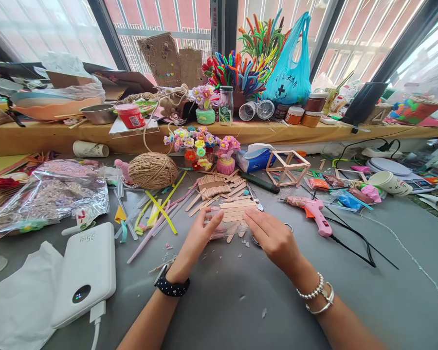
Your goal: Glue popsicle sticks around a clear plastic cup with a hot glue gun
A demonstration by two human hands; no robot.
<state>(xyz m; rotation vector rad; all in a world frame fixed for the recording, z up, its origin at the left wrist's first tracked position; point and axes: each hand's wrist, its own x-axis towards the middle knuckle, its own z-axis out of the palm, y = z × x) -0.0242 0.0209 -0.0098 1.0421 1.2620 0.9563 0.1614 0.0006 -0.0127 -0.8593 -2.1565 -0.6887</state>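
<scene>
Between my hands is a row of wooden craft sticks (236, 212) lying side by side on top of a clear plastic piece (224, 229), which looks like a small box. My left hand (201, 234) grips its left end, thumb on the near side and fingers curled behind. My right hand (272, 233) has its fingers pressed together on the right end of the sticks; its thumb is hidden. Just behind lies a banded bundle of craft sticks (212, 186) among loose ones. A scissors handle (256, 241) shows partly beneath my right hand.
A pink hot glue gun (312, 211) with a black cord lies to the right, near a wooden stick frame (288, 167). A twine ball (153, 170), drinking straws (164, 214) and a white power bank (89, 274) are on the left. Pipe-cleaner flowers (226, 150) stand behind.
</scene>
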